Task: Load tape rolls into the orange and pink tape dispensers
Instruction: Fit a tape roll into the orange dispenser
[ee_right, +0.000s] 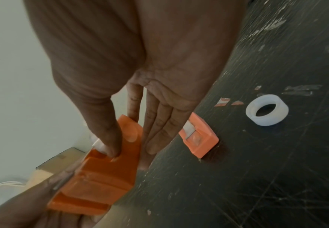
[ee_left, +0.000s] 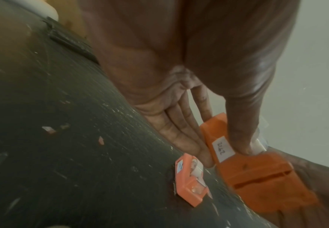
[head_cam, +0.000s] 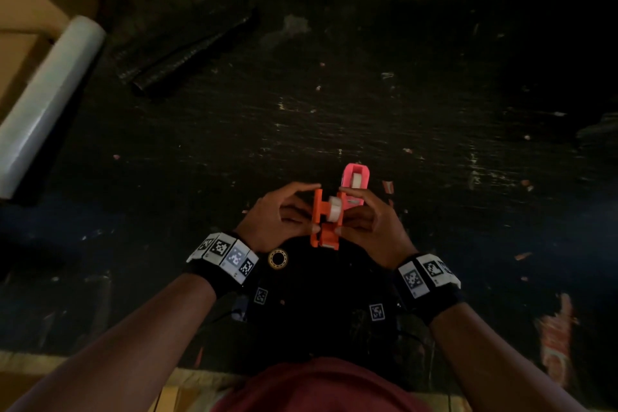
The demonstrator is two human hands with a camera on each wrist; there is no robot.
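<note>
Hands [head_cam: 277,214] | left and right hand [head_cam: 371,224] both gripped boxy orange plastic tape dispenser [head_cam: 326,221] above dark scuffed table [head_cam: 434,110], steadying white tape roll [head_cam: 334,209] between its walls | pink plastic dispenser [head_cam: 355,182] rested just beyond, roll already seated.

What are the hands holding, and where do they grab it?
Both hands hold the orange dispenser above the table. The left hand pinches its left side, the right hand its right side, thumbs on top near the tape roll.

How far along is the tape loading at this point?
Done: the pink dispenser lies on the table with a roll inside. In hand: left hand and right hand hold the orange dispenser, its tape roll not visibly seated. Left: seating it.
</note>
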